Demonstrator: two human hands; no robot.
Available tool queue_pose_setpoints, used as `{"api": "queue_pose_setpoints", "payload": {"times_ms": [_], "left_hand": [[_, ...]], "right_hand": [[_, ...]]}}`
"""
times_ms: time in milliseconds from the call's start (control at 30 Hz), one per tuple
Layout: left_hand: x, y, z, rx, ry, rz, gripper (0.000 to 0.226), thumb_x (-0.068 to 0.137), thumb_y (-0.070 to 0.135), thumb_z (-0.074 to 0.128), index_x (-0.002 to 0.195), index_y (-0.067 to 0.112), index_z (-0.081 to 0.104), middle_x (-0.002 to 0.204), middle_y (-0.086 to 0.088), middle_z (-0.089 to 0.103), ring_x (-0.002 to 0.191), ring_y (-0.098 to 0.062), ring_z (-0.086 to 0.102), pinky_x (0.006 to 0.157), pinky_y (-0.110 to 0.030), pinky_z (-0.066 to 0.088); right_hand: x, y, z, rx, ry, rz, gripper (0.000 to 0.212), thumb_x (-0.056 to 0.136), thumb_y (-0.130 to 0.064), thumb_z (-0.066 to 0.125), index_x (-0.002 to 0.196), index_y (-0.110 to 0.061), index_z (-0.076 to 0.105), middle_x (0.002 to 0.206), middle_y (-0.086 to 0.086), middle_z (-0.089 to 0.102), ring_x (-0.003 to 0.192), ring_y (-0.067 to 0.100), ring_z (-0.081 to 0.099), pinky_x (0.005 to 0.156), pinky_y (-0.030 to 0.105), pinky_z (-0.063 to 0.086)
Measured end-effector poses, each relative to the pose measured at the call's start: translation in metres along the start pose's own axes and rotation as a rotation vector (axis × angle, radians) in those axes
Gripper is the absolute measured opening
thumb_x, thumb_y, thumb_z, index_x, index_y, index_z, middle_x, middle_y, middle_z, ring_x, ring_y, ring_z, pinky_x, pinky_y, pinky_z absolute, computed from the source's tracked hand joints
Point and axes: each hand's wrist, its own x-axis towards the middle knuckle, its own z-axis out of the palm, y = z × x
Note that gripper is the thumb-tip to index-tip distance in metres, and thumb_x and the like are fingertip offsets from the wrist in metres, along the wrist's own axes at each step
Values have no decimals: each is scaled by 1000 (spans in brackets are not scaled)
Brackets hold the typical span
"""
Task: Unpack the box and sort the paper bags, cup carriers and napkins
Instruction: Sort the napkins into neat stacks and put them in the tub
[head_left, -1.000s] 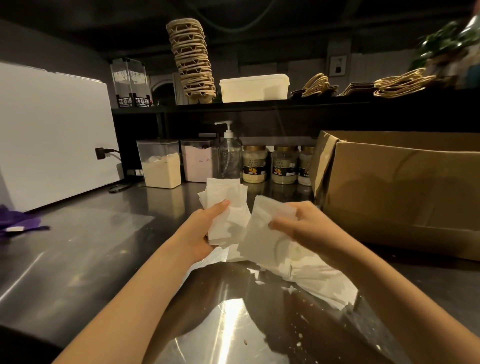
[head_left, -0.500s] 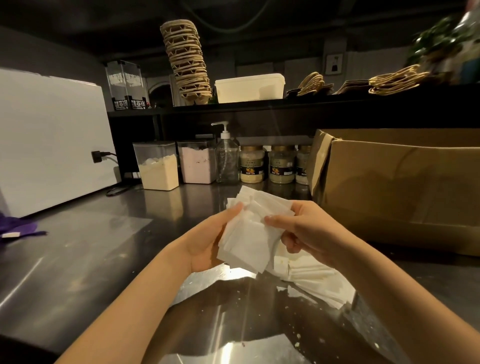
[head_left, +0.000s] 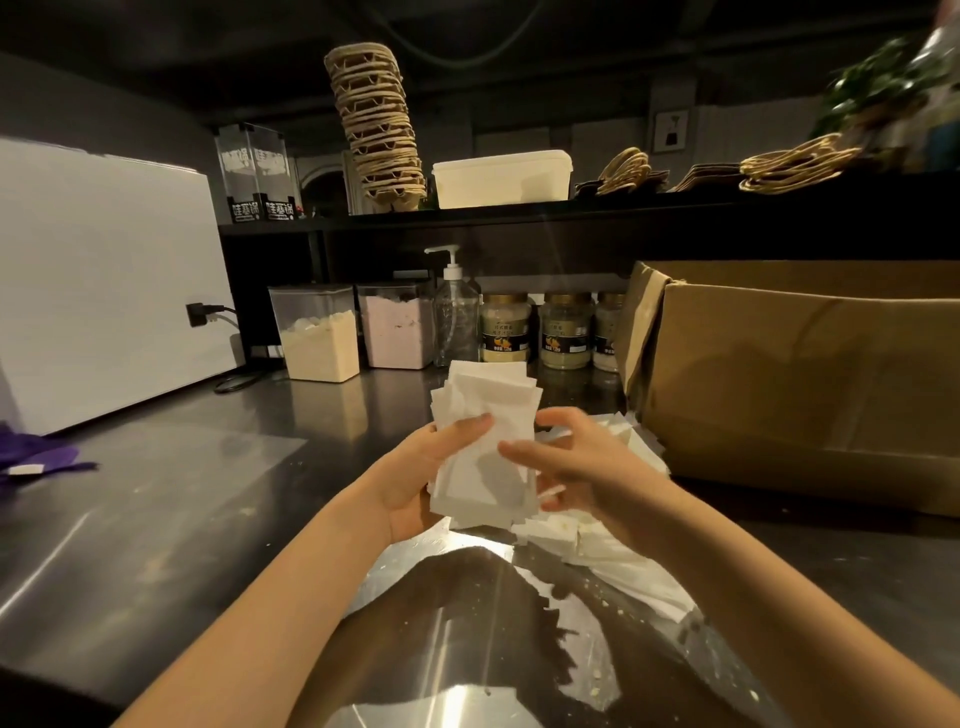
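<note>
Steel counter (head_left: 156, 519): fills the lower frame.
White appliance (head_left: 104, 280): upper left, plugged in.
Cardboard box (head_left: 810, 384): right of frame, standing on the counter, flap open.
Cup carriers (head_left: 379, 124): tall leaning stack on the shelf, top centre.
Paper bags (head_left: 789, 166): lying flat on the shelf, upper right.
Loose napkins (head_left: 613, 540): heaped on the counter, centre right, beside the box.
Stack of napkins (head_left: 488, 426): frame centre, held upright above the counter.
Left hand (head_left: 421, 478): grips the stack, thumb across its front.
Right hand (head_left: 587, 467): fingers curled round the stack's right edge.

napkins (head_left: 488, 410) – white | box (head_left: 810, 374) – brown (plain) | cup carriers (head_left: 379, 119) tan | cloth (head_left: 36, 457) purple
</note>
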Motion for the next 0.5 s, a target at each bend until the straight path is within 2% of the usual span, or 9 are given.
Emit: {"api": "queue_pose_setpoints", "payload": {"times_ms": [100, 200, 300, 367, 433, 500], "left_hand": [[0, 1, 3, -47, 55, 67, 55, 77, 38, 65, 129, 24, 55, 121, -15, 64, 114, -36, 61, 92, -58, 51], [-2, 5, 9, -112, 100, 143, 50, 76, 35, 66, 124, 24, 57, 112, -12, 66, 109, -33, 63, 90, -56, 53], [-6, 10, 12, -176, 116, 205, 45, 77, 27, 67, 120, 21, 60, 105, -10, 68, 103, -29, 65, 84, -47, 57], [-9, 13, 10, -150, 137, 235, 51, 76, 22, 69, 125, 17, 57, 109, -10, 66, 102, -27, 65, 77, -40, 58], [-16, 16, 5, -76, 172, 273, 55, 73, 19, 71, 126, 13, 56, 110, -10, 65, 102, -26, 64, 75, -35, 58], [-31, 16, -2, 73, 209, 307, 58, 70, 19, 74, 125, 11, 57, 111, -10, 65, 102, -25, 65, 76, -31, 58]], "right_hand": [[0, 5, 14, 35, -4, -45, 36, 82, -23, 72, 110, -21, 51, 99, -5, 62, 85, 11, 63, 63, 22, 56], [2, 8, 15, 56, 60, -146, 19, 83, -20, 71, 99, -19, 60, 96, -4, 69, 86, 11, 67, 70, 23, 57], [-1, 6, 10, 25, 108, -201, 18, 83, -22, 69, 98, -13, 65, 96, 3, 69, 89, 18, 66, 77, 32, 56], [-2, 4, 8, 38, 138, -210, 15, 82, -21, 68, 95, -15, 64, 98, 6, 65, 92, 22, 63, 84, 39, 55], [-2, 1, 8, 64, 165, -207, 16, 81, -18, 69, 96, -16, 64, 99, 4, 63, 93, 20, 60, 84, 39, 54], [-2, -1, 8, 83, 166, -218, 22, 80, -14, 70, 101, -17, 64, 99, 0, 62, 93, 17, 58, 78, 34, 53]]}}
